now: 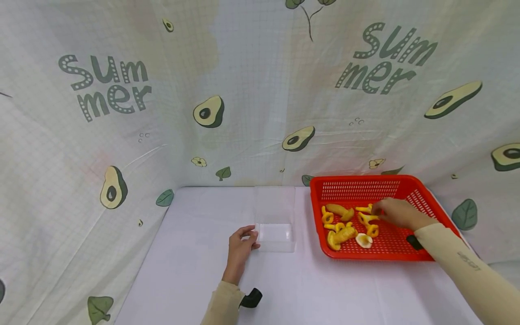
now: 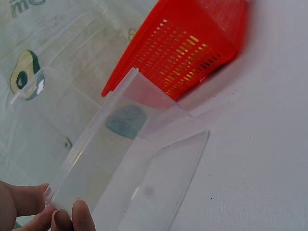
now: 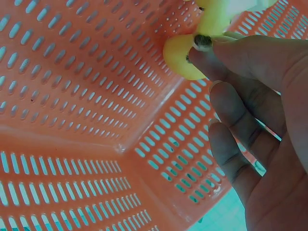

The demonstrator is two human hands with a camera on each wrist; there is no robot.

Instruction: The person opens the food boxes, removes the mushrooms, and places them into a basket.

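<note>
My left hand (image 1: 240, 247) pinches the left rim of a clear plastic box (image 1: 276, 246) on the white table. In the left wrist view, the thumb and fingertips (image 2: 83, 216) meet at the edge of the box (image 2: 163, 173), and its inside is bare. Reaching down into a red slotted basket (image 1: 365, 255), my right hand (image 1: 400, 213) is among several yellow mushrooms (image 1: 344, 234). Its thumb and index finger pinch the dark-tipped end of a yellow mushroom (image 3: 214, 21), as the right wrist view shows. The other fingers are loosely bent below it.
The basket stands to the right of the box, near the back cloth (image 1: 252, 90) printed with avocados. One pale, cupped piece (image 1: 364, 240) lies among the mushrooms in the basket's left half. A clear flap, seemingly the box's lid (image 1: 274, 201), extends behind the box.
</note>
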